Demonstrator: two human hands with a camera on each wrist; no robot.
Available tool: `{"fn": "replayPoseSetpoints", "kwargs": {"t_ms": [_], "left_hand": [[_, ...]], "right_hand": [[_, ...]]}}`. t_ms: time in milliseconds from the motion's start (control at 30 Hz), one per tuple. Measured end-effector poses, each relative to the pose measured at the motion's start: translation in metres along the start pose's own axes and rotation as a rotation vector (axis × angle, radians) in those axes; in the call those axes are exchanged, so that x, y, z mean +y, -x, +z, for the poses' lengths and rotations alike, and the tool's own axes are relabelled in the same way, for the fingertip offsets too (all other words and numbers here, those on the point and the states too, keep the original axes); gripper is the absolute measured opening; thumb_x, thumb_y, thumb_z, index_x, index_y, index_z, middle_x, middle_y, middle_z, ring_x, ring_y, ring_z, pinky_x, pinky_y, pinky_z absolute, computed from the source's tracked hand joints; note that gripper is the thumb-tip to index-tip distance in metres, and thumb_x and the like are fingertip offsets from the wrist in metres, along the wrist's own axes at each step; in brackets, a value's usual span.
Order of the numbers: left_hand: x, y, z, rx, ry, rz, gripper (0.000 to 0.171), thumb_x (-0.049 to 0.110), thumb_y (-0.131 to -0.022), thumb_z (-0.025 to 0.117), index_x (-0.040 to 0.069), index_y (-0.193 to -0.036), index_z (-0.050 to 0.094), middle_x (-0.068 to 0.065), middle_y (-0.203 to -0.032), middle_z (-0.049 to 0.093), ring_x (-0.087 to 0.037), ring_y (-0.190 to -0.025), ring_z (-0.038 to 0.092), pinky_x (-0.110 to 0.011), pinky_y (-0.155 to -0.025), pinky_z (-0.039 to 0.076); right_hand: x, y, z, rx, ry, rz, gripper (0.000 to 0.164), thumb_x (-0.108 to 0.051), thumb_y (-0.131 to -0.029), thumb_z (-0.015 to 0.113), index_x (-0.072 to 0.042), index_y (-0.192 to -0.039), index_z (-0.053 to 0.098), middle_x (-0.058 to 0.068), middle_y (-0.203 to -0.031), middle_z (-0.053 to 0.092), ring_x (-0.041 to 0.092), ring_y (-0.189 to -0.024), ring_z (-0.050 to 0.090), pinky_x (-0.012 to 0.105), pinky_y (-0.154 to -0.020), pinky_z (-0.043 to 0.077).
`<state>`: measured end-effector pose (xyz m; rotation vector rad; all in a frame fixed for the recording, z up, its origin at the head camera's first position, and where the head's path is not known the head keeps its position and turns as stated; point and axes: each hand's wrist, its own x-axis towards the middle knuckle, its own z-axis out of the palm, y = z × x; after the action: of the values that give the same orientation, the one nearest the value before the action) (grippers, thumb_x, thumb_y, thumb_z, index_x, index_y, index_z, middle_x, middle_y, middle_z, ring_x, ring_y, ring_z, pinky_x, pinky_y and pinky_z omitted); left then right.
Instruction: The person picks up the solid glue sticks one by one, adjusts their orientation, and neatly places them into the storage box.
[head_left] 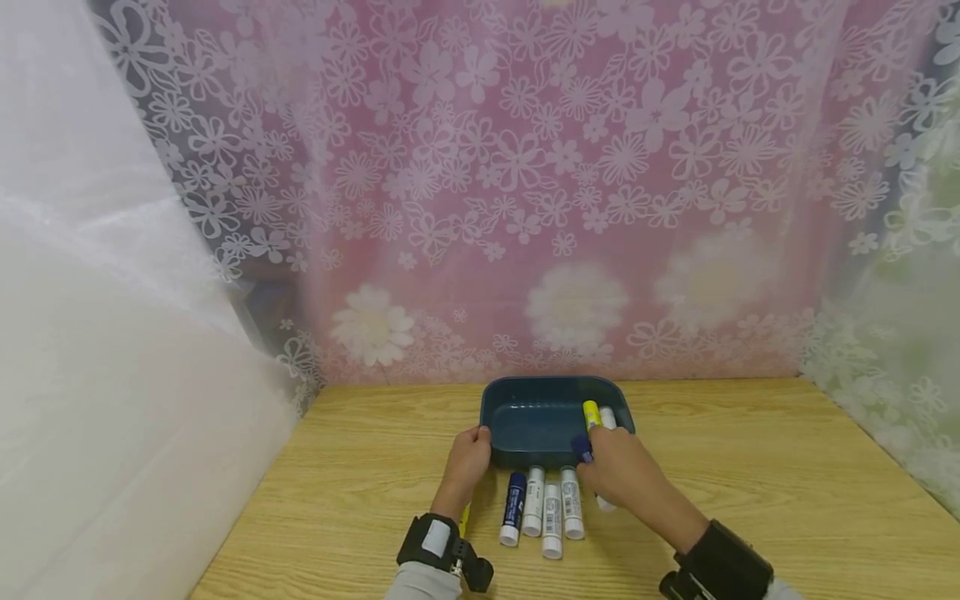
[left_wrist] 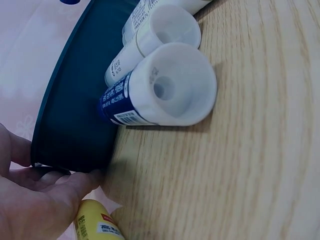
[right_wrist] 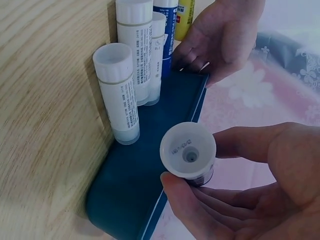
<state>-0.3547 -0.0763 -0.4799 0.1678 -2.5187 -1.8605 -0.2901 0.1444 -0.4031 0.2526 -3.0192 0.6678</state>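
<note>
Holding a tray [head_left: 525, 459] and a blue-capped glue stick [head_left: 581, 448], the two hands flank the tray's near side on the desk [head_left: 360, 467].

Head view: the left hand [head_left: 467, 458] grips the near left corner, thumb at the rim. The right hand [head_left: 622, 467], fingers bent round the blue-capped glue stick, is at the near right corner. The stick's long axis slants: cap forward and leftward at the near rim, white base back toward the person. Beyond the knuckles, a yellow stick [head_left: 592, 412] and a white stick [head_left: 607, 415] show inside the tray's right end. Before the near wall are a dark blue stick [head_left: 513, 508] and three white sticks [head_left: 552, 521]; another yellow stick [head_left: 464, 521], partly hidden, is beside the left wrist.

Left wrist view: thumb and fingers are closed about the tray's corner; the neighbouring sticks turn hollow white bases outward.

Right wrist view: thumb and fingertips are parted only by the width of the held stick, pinched near its base. The stick overlaps the tray's rim in this view; whether they touch cannot be told. The left hand lies across at the opposite corner.
</note>
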Motion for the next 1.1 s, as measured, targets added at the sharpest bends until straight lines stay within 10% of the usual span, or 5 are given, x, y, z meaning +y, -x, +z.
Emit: {"fn": "replayPoseSetpoints", "kwargs": {"t_ms": [733, 1100], "left_hand": [[0.000, -0.002, 0.000, 0.008, -0.023, 0.002, 0.043, 0.025, -0.109, 0.041, -0.002, -0.137, 0.060, -0.022, -0.144, 0.057, -0.041, -0.139, 0.048, -0.061, -0.112, 0.039], [-0.002, -0.002, 0.001, 0.014, -0.030, 0.001, 0.043, 0.025, -0.108, 0.042, -0.002, -0.136, 0.061, -0.022, -0.144, 0.057, -0.042, -0.139, 0.048, -0.061, -0.112, 0.039]], "right_hand": [[0.008, -0.017, 0.000, 0.048, 0.053, -0.030, 0.014, -0.008, -0.080, 0.071, 0.000, -0.080, 0.059, 0.006, -0.069, 0.053, 0.016, -0.054, 0.052, 0.027, -0.048, 0.040], [0.005, -0.036, -0.007, 0.035, 0.027, -0.061, 0.034, -0.003, -0.086, 0.065, -0.013, -0.063, 0.042, -0.003, -0.052, 0.028, 0.011, -0.044, 0.031, 0.024, -0.046, 0.025]]}}
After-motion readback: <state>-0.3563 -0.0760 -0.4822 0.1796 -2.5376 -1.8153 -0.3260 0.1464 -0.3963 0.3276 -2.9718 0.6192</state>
